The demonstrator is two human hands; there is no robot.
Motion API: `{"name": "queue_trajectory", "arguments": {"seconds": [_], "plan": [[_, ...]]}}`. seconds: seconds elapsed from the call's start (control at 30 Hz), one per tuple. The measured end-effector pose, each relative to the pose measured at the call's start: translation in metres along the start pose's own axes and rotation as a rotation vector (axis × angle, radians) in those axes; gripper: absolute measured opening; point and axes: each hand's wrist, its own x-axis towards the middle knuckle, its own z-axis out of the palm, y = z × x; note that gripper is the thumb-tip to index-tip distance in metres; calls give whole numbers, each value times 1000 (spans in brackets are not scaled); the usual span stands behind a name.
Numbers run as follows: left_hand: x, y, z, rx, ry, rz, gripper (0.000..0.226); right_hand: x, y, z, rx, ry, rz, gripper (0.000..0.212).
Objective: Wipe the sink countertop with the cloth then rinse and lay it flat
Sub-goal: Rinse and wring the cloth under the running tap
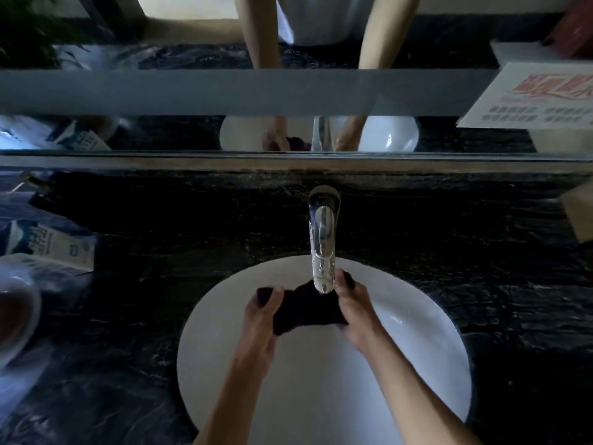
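A dark cloth (305,308) is bunched between both hands over the white oval sink basin (417,364). My left hand (261,319) grips its left end, with a corner sticking out past the fingers. My right hand (353,313) grips its right end just under the tip of the chrome faucet (322,239). The cloth's upper edge touches the spout tip. I cannot tell whether water is running. Black marble countertop (160,252) surrounds the basin.
A blue and white carton (51,248) lies on the counter at the left, with a glass bowl (16,316) at the left edge. A mirror (192,91) runs along the back. A printed white card (532,97) leans at the right, a tan box (579,216) below it.
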Motion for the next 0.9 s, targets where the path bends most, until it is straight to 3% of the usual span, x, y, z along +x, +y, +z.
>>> {"name": "queue_trajectory", "arguments": {"seconds": [0.07,0.2,0.33,0.47,0.57,0.9], "plan": [[8,-4,-8,13,-57,17,24,-3,0,-23,116,-50,75,34],[10,-11,12,65,-94,39,17,-21,-7,-56,291,-122,127,40],[8,-18,41,130,-121,-41,23,-30,-18,-87,303,-34,64,25],[6,-26,57,218,-194,-69,26,-25,-18,-95,71,134,-88,21],[6,-26,48,192,-76,-35,17,-18,-12,-86,-49,150,-111,20],[5,9,-36,-51,79,32,23,-8,2,6,269,-101,171,17]]}}
